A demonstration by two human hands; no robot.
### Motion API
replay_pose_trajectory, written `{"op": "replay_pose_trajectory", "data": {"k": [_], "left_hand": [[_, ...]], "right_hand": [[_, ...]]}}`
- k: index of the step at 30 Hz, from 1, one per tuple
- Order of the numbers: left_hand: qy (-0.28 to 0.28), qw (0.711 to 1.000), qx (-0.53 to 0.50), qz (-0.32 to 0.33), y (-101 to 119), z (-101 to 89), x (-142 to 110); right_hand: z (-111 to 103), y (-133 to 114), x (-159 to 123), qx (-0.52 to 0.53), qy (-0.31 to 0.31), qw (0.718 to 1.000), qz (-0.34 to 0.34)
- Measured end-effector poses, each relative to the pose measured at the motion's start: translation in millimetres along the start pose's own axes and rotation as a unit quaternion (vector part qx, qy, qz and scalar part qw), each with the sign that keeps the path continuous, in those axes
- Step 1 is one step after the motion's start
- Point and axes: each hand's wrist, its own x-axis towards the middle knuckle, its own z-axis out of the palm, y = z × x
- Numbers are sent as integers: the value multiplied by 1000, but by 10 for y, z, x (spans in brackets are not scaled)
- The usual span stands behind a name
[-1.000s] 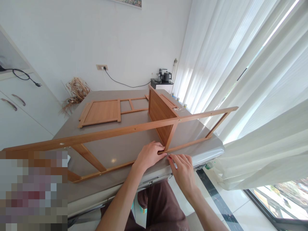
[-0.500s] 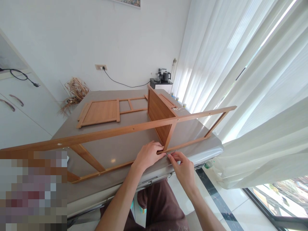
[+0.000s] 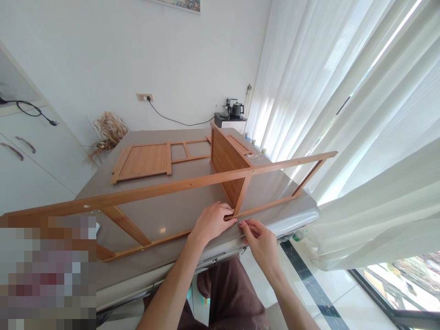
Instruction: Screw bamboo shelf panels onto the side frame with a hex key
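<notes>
A wooden frame (image 3: pixel 154 185) with long rails and crosspieces stands on its edge along the near side of the table. A wooden panel (image 3: pixel 230 160) rises upright from it and joins it at a crosspiece. Where that crosspiece meets the lower rail, my left hand (image 3: pixel 212 221) is closed around the wood, its fingertips partly hidden behind the joint. Just to the right, my right hand (image 3: pixel 260 236) pinches a thin, bent metal hex key (image 3: pixel 239 221), whose tip is at the lower rail by the joint.
On the grey-topped table (image 3: pixel 178 129) lie another wooden panel (image 3: pixel 146 161) and a ladder-like wooden piece (image 3: pixel 187 151). Behind the table a kettle (image 3: pixel 237 109) stands on a small cabinet. White curtains (image 3: pixel 302 82) hang at the right. A blurred-out patch covers the lower left.
The fingers of my right hand have shifted slightly around the hex key, which has turned a little. My left hand and the wooden frame stay in place.
</notes>
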Motion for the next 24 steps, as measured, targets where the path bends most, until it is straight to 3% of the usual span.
{"op": "replay_pose_trajectory", "data": {"k": [7, 16, 24], "left_hand": [[2, 1000, -1, 1, -8, 12, -1], [5, 1000, -2, -2, -12, 23, 3], [1, 1000, 0, 0, -3, 3, 3]], "right_hand": [[-100, -16, 86, -12, -25, 999, 25], [-155, 55, 22, -146, -57, 974, -166], [-99, 38, 95, -145, -66, 968, -193]]}}
